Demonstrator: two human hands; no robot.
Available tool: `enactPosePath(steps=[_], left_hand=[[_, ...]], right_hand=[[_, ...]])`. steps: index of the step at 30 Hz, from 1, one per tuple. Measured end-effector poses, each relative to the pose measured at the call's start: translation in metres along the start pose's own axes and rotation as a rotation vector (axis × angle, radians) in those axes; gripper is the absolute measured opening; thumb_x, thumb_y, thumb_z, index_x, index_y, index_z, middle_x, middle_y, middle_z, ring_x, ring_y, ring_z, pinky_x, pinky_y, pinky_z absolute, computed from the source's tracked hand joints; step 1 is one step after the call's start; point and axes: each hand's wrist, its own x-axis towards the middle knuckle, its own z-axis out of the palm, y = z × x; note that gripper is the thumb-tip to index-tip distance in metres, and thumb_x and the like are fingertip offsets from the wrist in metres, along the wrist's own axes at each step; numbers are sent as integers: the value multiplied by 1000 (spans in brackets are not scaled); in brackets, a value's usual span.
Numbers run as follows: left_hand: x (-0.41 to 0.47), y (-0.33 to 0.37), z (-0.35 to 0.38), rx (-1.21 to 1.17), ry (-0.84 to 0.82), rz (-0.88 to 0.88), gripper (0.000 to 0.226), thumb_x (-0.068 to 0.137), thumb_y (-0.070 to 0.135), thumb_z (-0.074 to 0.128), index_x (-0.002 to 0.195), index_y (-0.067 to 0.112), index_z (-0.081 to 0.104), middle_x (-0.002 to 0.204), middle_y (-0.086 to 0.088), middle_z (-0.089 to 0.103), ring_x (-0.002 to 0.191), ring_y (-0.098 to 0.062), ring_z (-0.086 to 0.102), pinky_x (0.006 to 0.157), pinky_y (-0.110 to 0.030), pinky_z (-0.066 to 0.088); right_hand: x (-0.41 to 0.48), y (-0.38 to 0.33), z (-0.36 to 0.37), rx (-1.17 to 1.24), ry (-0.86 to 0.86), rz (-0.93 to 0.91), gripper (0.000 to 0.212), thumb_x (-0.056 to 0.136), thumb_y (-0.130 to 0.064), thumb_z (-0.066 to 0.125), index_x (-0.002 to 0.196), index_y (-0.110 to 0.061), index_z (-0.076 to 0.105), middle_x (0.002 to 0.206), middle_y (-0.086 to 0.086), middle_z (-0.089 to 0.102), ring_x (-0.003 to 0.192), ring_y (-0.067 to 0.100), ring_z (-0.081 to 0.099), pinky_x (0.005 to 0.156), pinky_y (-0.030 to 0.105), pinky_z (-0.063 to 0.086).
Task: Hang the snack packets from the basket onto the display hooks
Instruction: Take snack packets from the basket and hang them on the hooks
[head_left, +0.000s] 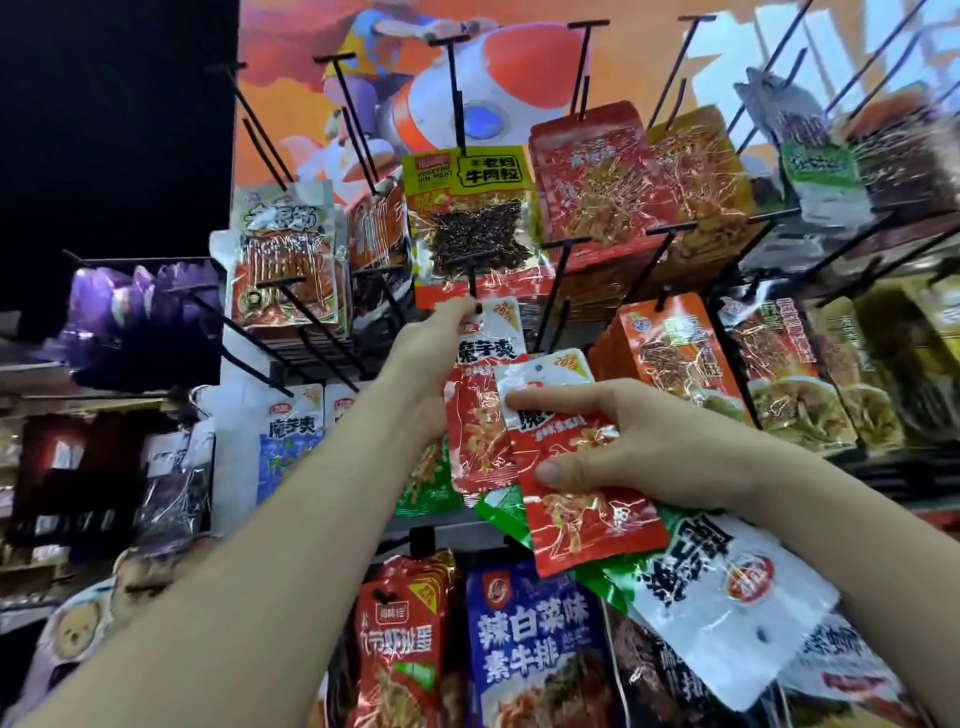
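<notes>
On the display rack straight ahead of me, at the middle row, my left grip (436, 353) reaches up and pinches the white top edge of a red-and-white packet (480, 415). My fingertips sit right against the shaft of a black hook (471, 283). The packet hangs down from that pinch, its red lower half beside my wrist. Whether its hole is on the hook I cannot tell.

Lower and to the right, my right grip (613, 441) holds a bunch of packets fanned out. A second red packet (582, 499) lies on top, with my forefinger across its white upper part and my thumb pressing its red middle. It overlaps the lower edge of the packet in my left grip. Under it a green packet (498, 506) pokes out to the left, and a white-and-green packet (727, 587) slants down to the right, below my wrist.

Just above the hook hangs a yellow-topped packet (470, 218) of dark bits, flanked by other red and orange packets on their own hooks. Below my arms hang a blue packet (535, 639) and a red one with white lettering (400, 644). To the left, beyond my forearm, a blue-and-white packet (291, 441) hangs. Behind the top hooks is an orange cartoon poster (519, 62)
</notes>
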Motion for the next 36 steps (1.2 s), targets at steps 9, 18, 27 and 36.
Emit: enactPosePath(steps=[9,18,27,36], left_hand=[[-6,-37,-26,835,133,555,54,93,28,63,144,30,44,129,-11,61,114,-28,59,97,-41,48],[24,-39,-26,1633,1,439,44,95,25,57,138,20,49,130,-10,60,113,-30,57,83,-35,47],[-24,-22,-12,311,-253,241,22,88,22,69,96,2,71,80,-10,74,67,-22,70,55,-28,54],[-13,-8,-17,39,12,301,7,90,10,66,84,9,67,74,-7,71,60,-18,67,53,-28,55]], right_hand=[[-1,-6,4,-64,50,91,62,83,-28,74,137,-43,47,124,-24,53,84,0,69,71,17,56],[-15,-7,5,141,233,71,37,90,-15,66,115,-36,49,70,-3,66,51,7,65,48,19,51],[-7,-2,21,132,267,-60,59,77,-25,77,117,-46,38,103,2,66,83,9,69,68,29,59],[-7,6,22,4,315,-104,43,73,-44,66,115,-52,60,120,-36,56,114,-6,55,103,32,47]])
